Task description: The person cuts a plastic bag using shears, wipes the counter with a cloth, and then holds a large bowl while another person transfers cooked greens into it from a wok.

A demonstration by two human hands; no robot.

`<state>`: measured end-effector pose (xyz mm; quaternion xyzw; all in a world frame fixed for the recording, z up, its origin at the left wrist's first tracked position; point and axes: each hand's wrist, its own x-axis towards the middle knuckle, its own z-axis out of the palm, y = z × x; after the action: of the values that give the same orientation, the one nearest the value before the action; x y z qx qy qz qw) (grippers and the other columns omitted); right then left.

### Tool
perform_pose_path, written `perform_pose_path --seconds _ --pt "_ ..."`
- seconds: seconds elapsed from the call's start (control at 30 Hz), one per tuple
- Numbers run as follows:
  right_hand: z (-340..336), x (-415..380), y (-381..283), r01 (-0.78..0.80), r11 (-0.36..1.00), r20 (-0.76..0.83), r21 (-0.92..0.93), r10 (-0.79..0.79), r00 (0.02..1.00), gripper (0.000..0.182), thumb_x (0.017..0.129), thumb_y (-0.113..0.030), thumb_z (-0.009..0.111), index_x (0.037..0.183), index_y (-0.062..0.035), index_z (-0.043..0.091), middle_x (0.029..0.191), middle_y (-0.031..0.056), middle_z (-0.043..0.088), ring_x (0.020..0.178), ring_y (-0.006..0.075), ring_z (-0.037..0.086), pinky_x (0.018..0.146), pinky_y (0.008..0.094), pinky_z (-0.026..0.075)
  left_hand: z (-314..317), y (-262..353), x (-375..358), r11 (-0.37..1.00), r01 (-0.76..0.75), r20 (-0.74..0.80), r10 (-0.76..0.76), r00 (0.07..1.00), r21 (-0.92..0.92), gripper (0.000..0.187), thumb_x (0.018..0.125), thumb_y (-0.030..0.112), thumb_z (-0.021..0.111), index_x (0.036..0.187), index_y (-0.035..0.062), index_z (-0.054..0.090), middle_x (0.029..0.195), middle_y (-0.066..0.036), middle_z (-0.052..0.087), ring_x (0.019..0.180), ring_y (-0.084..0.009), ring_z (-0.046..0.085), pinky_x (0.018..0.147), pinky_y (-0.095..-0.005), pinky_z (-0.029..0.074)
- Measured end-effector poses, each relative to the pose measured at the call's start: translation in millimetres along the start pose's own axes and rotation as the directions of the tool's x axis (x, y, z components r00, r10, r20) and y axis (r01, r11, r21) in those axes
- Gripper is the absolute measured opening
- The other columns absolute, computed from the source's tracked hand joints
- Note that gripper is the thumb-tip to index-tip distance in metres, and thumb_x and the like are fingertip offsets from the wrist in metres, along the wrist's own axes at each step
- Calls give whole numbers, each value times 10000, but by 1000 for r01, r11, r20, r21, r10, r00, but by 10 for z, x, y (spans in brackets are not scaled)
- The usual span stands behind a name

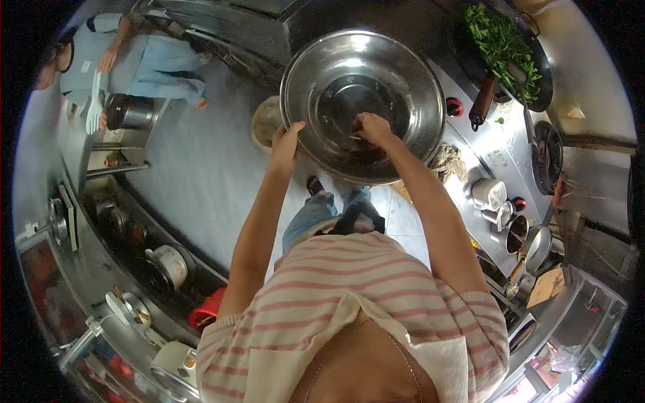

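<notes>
A large steel bowl (403, 80) is held out in front of me, its inside facing the camera. My left hand (286, 142) grips its rim on the left. My right hand (373, 127) reaches inside the bowl with the fingers curled against the bottom; whether it holds anything there is hidden. A little dark liquid lies in the lower part of the bowl.
A dark wok of green leaves (505, 48) sits on the steel stove at the right, with small cups (488, 193) and a ladle (535, 247) nearer. A seated person in blue (127, 60) is at the far left. Pots line the left counter (168, 263).
</notes>
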<state>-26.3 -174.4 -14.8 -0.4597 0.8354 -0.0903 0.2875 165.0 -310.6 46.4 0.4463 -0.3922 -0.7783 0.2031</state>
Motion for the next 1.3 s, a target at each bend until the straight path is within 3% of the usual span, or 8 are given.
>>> perform_pose_path --seconds 0.3,0.63,0.7,0.73,0.8,0.93,1.2,1.3 --pt "105 -50 -129 91 966 -38 -242 -103 994 195 685 -98 546 871 -46 575 878 145 584 881 297 557 765 385 442 -59 -125 120 1000 -25 29 25 999 -3 350 733 227 590 1009 26 510 893 -69 560 782 -166 543 662 -276 427" --pt "-746 -2779 229 -147 351 86 925 183 979 82 764 -93 550 821 -36 565 798 23 567 676 88 499 585 218 420 -139 166 -22 972 -81 34 75 997 219 515 745 339 571 1115 18 408 950 -80 497 792 -157 488 641 -265 398" --pt "63 -3282 787 -327 939 110 101 316 942 205 789 -167 474 916 -47 580 938 121 606 821 221 590 699 311 450 -43 261 -97 971 -133 2 135 991 199 487 756 348 562 1080 10 434 915 -53 494 752 -126 472 615 -246 390" --pt "-212 -3361 470 -393 767 332 -507 594 732 249 799 -242 428 854 -89 618 883 100 626 804 275 595 718 380 449 -61 275 -61 950 -170 -48 188 981 261 446 773 328 551 1061 6 441 890 -43 493 737 -114 466 611 -237 385" --pt "-257 -3580 880 -256 965 -220 51 261 940 125 742 -179 530 760 -76 597 732 94 604 678 263 582 579 379 433 -194 245 248 874 -372 -121 425 897 312 357 808 277 523 1034 10 455 842 -25 486 713 -89 454 606 -216 374" --pt "-1673 -3309 1016 -312 877 -785 366 471 402 165 797 -168 528 846 -16 570 677 213 566 633 340 583 546 379 442 388 574 -17 828 -556 -76 561 825 79 229 847 190 475 1008 28 480 828 -21 477 720 -83 455 633 -193 368" --pt "-2596 -2154 1971 -512 859 -613 -6 401 680 368 779 -426 534 972 -119 595 776 94 608 779 266 573 664 365 463 2123 272 -609 884 -382 490 215 845 270 349 836 305 498 1070 45 485 891 -34 498 746 -118 475 691 -254 397" --pt "-2746 -2470 1663 -385 857 -523 344 515 679 567 706 -548 560 736 15 618 631 133 596 616 257 582 584 384 460 2531 90 -765 883 -287 571 26 820 372 396 845 363 476 1074 39 474 895 -45 509 716 -128 481 676 -271 403"
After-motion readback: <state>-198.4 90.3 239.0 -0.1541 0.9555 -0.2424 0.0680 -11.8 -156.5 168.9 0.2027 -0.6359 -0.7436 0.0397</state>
